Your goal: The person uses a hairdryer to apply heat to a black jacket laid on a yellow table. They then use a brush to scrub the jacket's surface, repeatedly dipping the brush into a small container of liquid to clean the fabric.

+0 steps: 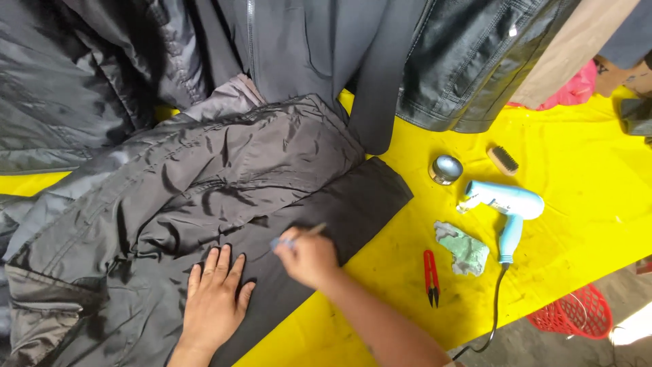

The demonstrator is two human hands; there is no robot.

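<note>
A dark grey jacket (204, 177) lies spread over a yellow table cover (584, 177). My left hand (214, 299) rests flat on the jacket's lower part, fingers together and pointing away from me. Just to its right, my right hand (309, 257) is closed around a thin stick-like tool (314, 230) with a bluish tip, which touches the dark sleeve (353, 204). What the bluish tip is I cannot tell.
To the right on the yellow cover lie a light blue hair dryer (508, 207) with its cord, red snips (430, 275), a greenish rag (463, 248), a small round tin (445, 169) and a brush (503, 160). More dark jackets (462, 61) hang behind. A red basket (574, 311) sits below right.
</note>
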